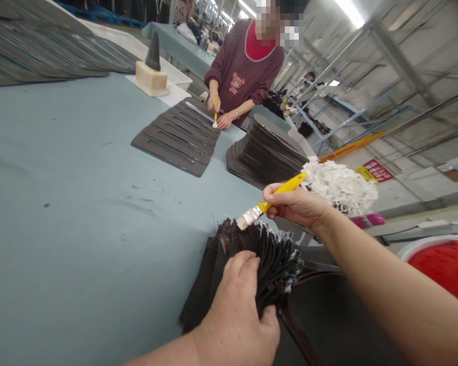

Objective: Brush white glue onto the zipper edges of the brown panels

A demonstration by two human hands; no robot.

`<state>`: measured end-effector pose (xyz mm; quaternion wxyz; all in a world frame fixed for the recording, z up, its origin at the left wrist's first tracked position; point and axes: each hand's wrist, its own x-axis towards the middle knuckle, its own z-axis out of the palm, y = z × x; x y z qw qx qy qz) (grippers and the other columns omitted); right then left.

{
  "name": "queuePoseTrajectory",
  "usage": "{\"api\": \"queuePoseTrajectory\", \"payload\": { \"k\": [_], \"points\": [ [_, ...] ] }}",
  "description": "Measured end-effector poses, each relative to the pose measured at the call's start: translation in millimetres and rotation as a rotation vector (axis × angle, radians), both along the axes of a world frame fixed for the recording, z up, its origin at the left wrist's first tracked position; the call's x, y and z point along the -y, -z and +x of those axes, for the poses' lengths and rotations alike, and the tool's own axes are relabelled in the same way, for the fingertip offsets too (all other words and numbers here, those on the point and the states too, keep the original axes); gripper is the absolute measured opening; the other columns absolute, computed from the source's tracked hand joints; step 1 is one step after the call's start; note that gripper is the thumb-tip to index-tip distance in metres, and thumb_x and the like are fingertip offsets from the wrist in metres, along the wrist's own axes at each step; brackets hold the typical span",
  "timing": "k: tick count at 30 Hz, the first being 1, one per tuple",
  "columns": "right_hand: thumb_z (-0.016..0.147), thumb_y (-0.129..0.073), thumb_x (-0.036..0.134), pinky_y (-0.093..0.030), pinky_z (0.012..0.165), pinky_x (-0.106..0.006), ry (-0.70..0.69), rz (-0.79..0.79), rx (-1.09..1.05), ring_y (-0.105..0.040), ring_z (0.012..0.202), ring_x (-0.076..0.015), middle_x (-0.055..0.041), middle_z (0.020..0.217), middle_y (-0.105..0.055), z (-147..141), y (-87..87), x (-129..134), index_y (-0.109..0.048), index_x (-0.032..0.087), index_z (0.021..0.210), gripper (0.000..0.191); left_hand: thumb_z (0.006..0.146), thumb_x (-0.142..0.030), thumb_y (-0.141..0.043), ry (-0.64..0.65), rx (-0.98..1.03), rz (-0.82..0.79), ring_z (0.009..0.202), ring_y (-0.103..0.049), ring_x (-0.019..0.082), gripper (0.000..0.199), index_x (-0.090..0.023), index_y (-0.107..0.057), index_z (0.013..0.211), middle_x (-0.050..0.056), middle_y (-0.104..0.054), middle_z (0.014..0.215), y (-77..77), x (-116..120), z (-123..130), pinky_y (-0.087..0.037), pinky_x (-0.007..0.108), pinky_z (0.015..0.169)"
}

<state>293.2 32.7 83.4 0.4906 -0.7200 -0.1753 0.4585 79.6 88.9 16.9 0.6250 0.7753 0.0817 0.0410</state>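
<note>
In my right hand [295, 203] is a yellow-handled brush [278, 195], pinched between thumb and fingers. Its whitish bristles point down-left, at the upper edge of a bundle of dark, layered pieces [275, 259] with frayed, white-marked edges. Whether the bristles touch the bundle is hard to tell. My left hand [238, 305] rests on the bundle, its fingers curled over the dark layers and the thumb at the right side. A larger dark panel [339, 315] lies under and to the right of the bundle.
Across the blue-green table [80, 203], a person [244, 71] brushes fanned dark pieces [175, 134]. Beside them stands a dark stack [267, 152]. White strips [339, 185] are heaped at right, near a red basket [446, 269]. A block with a dark cone [152, 76] and more dark sheets [53, 46] lie far left.
</note>
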Motion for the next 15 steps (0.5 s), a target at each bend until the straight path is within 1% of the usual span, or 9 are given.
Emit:
{"api": "queuePoseTrajectory", "payload": {
  "k": [2, 4, 6, 7, 9, 11, 13, 15],
  "points": [
    [0.059, -0.075, 0.026, -0.040, 0.045, -0.021, -0.043, -0.024, -0.030, -0.047, 0.045, -0.0079, 0.0025, 0.052, -0.052, 2.5, 13.2, -4.9, -0.055, 0.014, 0.062, 0.023, 0.062, -0.019, -0.052, -0.021, -0.011, 0.082, 0.125, -0.028, 0.029, 0.055, -0.011, -0.052, 0.116, 0.014, -0.039, 0.131, -1.4, -2.5, -1.7, -0.023, 0.046, 0.107],
    [0.055, -0.076, 0.026, -0.041, 0.045, -0.021, -0.063, -0.037, -0.022, -0.047, 0.046, -0.0083, 0.0022, 0.053, -0.052, 6.7, 26.1, -7.6, -0.056, 0.014, 0.062, 0.025, 0.060, -0.022, -0.055, -0.050, -0.054, 0.154, 0.128, -0.022, 0.032, 0.051, -0.018, -0.057, 0.111, 0.012, -0.033, 0.136, -2.5, -4.9, -3.2, -0.018, 0.050, 0.106],
    [0.052, -0.078, 0.026, -0.041, 0.045, -0.021, -0.043, -0.052, 0.048, -0.048, 0.046, -0.0087, 0.0014, 0.053, -0.053, 10.6, 34.9, -8.6, -0.057, 0.013, 0.062, 0.027, 0.061, -0.027, -0.057, -0.072, -0.110, 0.180, 0.129, -0.018, 0.033, 0.050, -0.024, -0.057, 0.111, 0.009, -0.026, 0.141, -2.1, -6.5, -4.1, -0.017, 0.053, 0.104],
    [0.052, -0.079, 0.027, -0.041, 0.045, -0.021, -0.020, -0.051, 0.087, -0.049, 0.046, -0.0088, 0.0012, 0.054, -0.054, 11.9, 36.6, -8.7, -0.057, 0.013, 0.062, 0.028, 0.061, -0.029, -0.058, -0.076, -0.134, 0.180, 0.129, -0.017, 0.034, 0.051, -0.027, -0.057, 0.112, 0.009, -0.024, 0.143, -1.1, -6.9, -4.4, -0.017, 0.054, 0.104],
    [0.051, -0.079, 0.028, -0.041, 0.046, -0.021, 0.040, -0.016, 0.140, -0.049, 0.046, -0.0090, 0.0010, 0.054, -0.054, 12.3, 34.5, -8.5, -0.057, 0.014, 0.062, 0.028, 0.061, -0.032, -0.060, -0.081, -0.169, 0.173, 0.129, -0.018, 0.035, 0.054, -0.030, -0.056, 0.114, 0.008, -0.023, 0.143, 2.0, -6.7, -4.3, -0.019, 0.054, 0.102],
    [0.054, -0.078, 0.029, -0.042, 0.047, -0.021, 0.060, 0.041, 0.132, -0.051, 0.048, -0.0097, 0.0010, 0.056, -0.055, 10.0, 28.6, -8.5, -0.057, 0.014, 0.063, 0.027, 0.061, -0.034, -0.061, -0.092, -0.171, 0.174, 0.127, -0.022, 0.036, 0.055, -0.030, -0.055, 0.116, 0.009, -0.028, 0.141, 5.8, -5.6, -3.7, -0.021, 0.056, 0.100],
    [0.055, -0.077, 0.028, -0.042, 0.048, -0.022, -0.006, 0.048, 0.102, -0.051, 0.050, -0.0099, 0.0009, 0.056, -0.056, 6.6, 24.3, -8.9, -0.058, 0.014, 0.064, 0.026, 0.062, -0.033, -0.060, -0.103, -0.136, 0.189, 0.124, -0.026, 0.038, 0.055, -0.028, -0.054, 0.117, 0.010, -0.034, 0.137, 9.4, -4.1, -2.9, -0.024, 0.058, 0.097],
    [0.055, -0.078, 0.027, -0.042, 0.048, -0.021, -0.094, 0.004, 0.096, -0.050, 0.049, -0.0093, 0.0010, 0.055, -0.055, 4.9, 24.5, -9.4, -0.059, 0.014, 0.063, 0.025, 0.063, -0.031, -0.058, -0.108, -0.084, 0.201, 0.122, -0.028, 0.038, 0.055, -0.027, -0.053, 0.118, 0.011, -0.037, 0.134, 11.8, -3.0, -2.6, -0.026, 0.060, 0.096]
  ]
}}
